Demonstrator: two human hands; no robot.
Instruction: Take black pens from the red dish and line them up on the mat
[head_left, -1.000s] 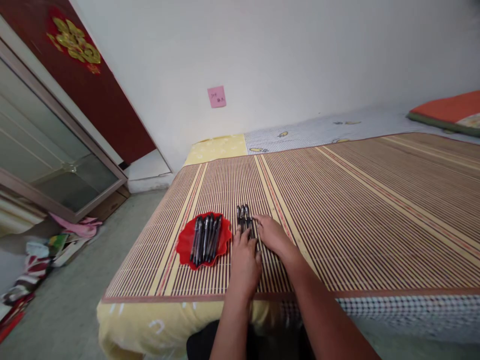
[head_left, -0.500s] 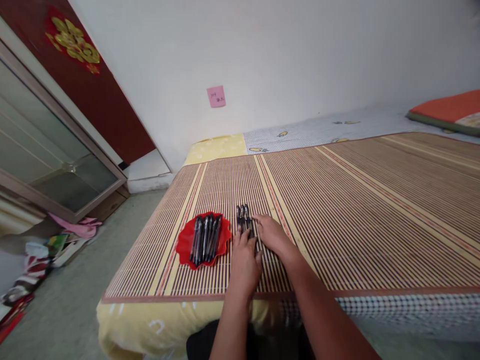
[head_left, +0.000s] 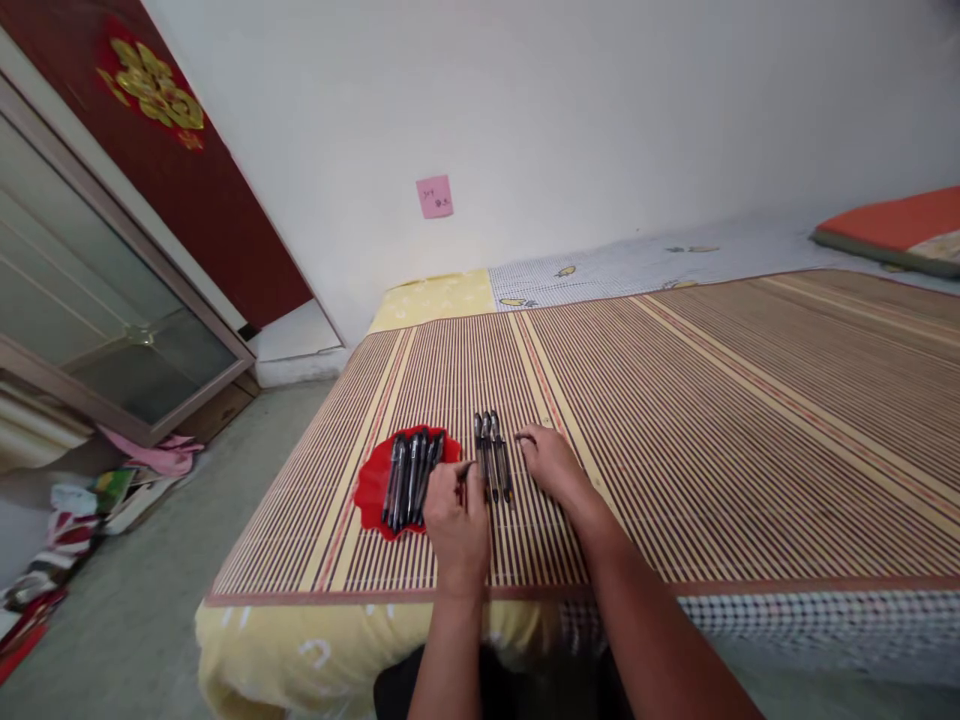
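Note:
Three black pens [head_left: 492, 458] lie side by side on the striped mat, caps pointing to the wall. To their left, a red wavy-edged plate [head_left: 371, 490] bears several more black pens [head_left: 407, 480]. My left hand [head_left: 457, 515] is over the plate's right edge, close to the rightmost pens there. Its thumb and index finger are apart with no pen visible between them; the other fingers are partly hidden. Just right of the three pens rests my right hand [head_left: 551, 462], fingers loosely bent and apart from the pens, holding nothing that I can see.
The striped mat [head_left: 712, 430] covers a bed against the white wall. A pink note [head_left: 435, 197] is stuck on the wall. An orange folded item [head_left: 892, 220] lies at the far right. On the left stand a glass-panelled door [head_left: 112, 300] and clothes on the floor.
My left hand has moved left, off the three pens and over to the plate's edge. My right hand has shifted slightly right, away from the pens.

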